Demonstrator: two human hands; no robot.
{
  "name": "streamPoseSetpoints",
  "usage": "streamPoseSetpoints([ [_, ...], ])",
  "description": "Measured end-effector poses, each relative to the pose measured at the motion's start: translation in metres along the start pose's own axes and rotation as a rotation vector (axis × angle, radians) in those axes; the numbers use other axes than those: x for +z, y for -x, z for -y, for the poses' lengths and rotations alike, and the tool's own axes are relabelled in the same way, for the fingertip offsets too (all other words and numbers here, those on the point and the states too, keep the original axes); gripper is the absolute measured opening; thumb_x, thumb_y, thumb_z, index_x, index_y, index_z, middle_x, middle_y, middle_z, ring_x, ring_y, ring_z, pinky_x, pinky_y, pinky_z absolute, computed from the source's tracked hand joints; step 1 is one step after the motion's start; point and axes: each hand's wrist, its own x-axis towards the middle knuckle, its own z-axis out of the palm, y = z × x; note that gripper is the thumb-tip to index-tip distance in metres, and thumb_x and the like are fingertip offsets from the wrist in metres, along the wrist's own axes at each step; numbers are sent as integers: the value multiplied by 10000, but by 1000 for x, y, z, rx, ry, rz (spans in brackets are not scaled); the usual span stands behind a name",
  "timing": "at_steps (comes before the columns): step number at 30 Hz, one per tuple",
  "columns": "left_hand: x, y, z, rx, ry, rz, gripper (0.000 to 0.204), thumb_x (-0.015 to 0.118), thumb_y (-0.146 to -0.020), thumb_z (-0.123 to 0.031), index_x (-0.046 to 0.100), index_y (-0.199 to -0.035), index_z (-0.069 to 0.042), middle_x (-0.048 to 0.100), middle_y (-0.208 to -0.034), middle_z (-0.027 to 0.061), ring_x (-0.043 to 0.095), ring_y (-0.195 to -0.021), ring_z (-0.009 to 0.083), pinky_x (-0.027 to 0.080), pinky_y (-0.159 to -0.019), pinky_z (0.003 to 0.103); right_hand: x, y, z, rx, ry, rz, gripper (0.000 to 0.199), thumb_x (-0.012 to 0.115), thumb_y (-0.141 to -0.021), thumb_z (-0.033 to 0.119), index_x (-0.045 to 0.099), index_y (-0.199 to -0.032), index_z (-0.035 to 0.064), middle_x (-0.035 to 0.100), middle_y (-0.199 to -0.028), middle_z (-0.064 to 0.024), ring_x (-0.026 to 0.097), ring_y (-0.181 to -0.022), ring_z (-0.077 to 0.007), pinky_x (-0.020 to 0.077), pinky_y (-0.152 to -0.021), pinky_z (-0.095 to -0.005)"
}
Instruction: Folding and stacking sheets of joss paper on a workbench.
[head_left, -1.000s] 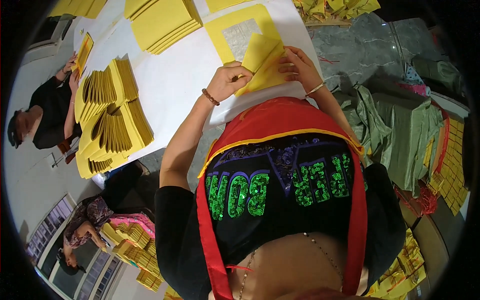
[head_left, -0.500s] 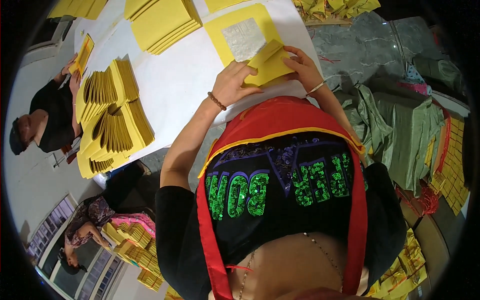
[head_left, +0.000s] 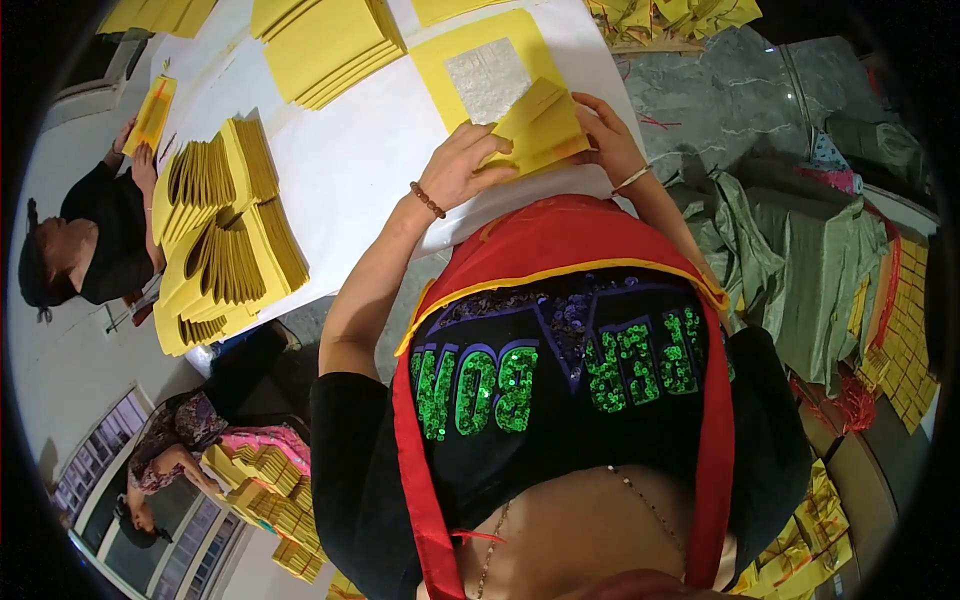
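Observation:
A yellow paper sheet [head_left: 432, 72] lies near the table's front edge, with a silver foil square [head_left: 488, 80] on it. Its near right part is folded up, and the slanted flap [head_left: 545, 125] covers a corner of the foil. My left hand [head_left: 468, 160] holds the near left side of the fold, fingers bent onto the paper and thumb close to the near edge. At the right edge, my right hand [head_left: 608, 138] grips the paper; some of its fingertips are hidden by the sheet.
The white table [head_left: 345, 170] bears stacked yellow sheets [head_left: 330, 55] beyond my left hand and fanned yellow bundles [head_left: 215, 220] at the left. A co-worker [head_left: 85, 235] there holds a yellow packet [head_left: 155, 112]. Another person [head_left: 165, 450] sits lower left. Green sacks [head_left: 790, 265] stand right.
The folded flap has spread a little to the right. My right fingers have shifted along its edge, the thumb now out of sight. The co-worker's yellow packet has tilted and lowered slightly.

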Motion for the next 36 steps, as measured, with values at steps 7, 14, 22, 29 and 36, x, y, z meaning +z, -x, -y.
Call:
streamPoseSetpoints([
  [7,2,5,-1,-178,117,-173,140,537,-837,-119,515,-945,-32,526,-796,135,537,-619,251,427,-554,330,-15,-14,-21,-46,-31,-34,454,557,-863,263,416,-1256,83,571,-934,-54,557,-770,-122,463,-646,-245],
  [14,12,11,0,-429,250,-263,298,443,-884,-108,354,-1150,-6,559,-707,82,496,-552,119,417,-522,256,-25,-34,-35,-517,599,-101,629,674,-714,207,405,-1267,76,528,-1069,-118,542,-901,-211,455,-784,-316],
  [22,20,10,5,-397,331,-309,491,460,-844,-81,266,-1293,-33,512,-721,133,531,-624,239,427,-587,353,2,-67,16,-1095,1017,-6,853,706,-656,250,259,-1360,68,449,-1247,-187,435,-1137,-340,356,-954,-416],
  [29,-13,17,10,-448,582,-382,499,459,-833,-37,295,-1305,-32,602,-925,102,554,-788,168,438,-744,275,-13,-95,4,-521,569,343,472,638,-744,78,485,-1188,34,619,-985,-74,572,-912,-155,454,-790,-259],
  [36,-19,17,30,-373,182,-458,775,669,-654,-43,288,-1328,-32,419,-1264,154,465,-997,239,391,-859,344,-18,-106,-7,-261,170,312,270,679,-759,121,615,-994,5,631,-880,-48,594,-779,-108,491,-673,-265],
])
